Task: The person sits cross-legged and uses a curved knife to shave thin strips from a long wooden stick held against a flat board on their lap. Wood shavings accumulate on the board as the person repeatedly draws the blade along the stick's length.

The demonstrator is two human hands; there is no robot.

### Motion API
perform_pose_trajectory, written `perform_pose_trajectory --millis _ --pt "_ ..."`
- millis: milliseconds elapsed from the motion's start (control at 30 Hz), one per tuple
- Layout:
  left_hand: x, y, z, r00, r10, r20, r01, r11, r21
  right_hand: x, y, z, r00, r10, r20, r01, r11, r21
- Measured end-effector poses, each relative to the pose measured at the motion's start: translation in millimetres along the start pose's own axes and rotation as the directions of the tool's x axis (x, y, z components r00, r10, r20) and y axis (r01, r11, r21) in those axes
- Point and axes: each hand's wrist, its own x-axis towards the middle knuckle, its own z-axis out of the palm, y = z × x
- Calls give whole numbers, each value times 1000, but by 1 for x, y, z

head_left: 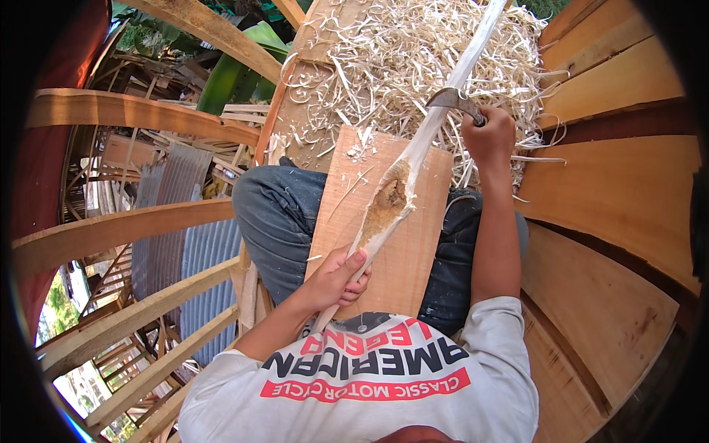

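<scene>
stick: long pale peeled wooden stick (436, 122) lies across flat orange-brown board (384, 221) on lap
left hand (336, 280): grip closed on stick's near end
right hand (489, 136): grip closed on curved dark-bladed knife (452, 98), blade on stick beyond board
progress: mostly pale, brown rough patch (388, 199) left; pale curled shavings (413, 52) piled beyond board

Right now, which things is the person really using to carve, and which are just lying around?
In use:
- long pale stick, gripped by the left hand
- curved knife, held in the right hand
- wooden board on the lap, under the stick

Lying about:
- heap of shavings
- corrugated metal sheets
</scene>
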Motion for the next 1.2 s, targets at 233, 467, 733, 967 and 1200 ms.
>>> perform_pose_trajectory --millis 233,467,733,967,1200 --pt "-4 -16 9 991 -126 51 127 992 -6 53 47 -17 929 369 -17 -365 924 117" --pt "-4 -12 4 991 -132 -39 132 991 19 63 62 13 898 440 25 -441 897 25" --pt "-4 -13 2 993 -116 -20 117 992 45 65 70 20 871 490 37 -489 871 -31" --pt "-12 -22 -1 990 -141 -28 143 989 42 69 71 11 882 467 -63 -470 881 -53" --pt "-40 -39 -6 988 -139 68 128 981 146 94 193 23 712 702 23 -542 530 652"
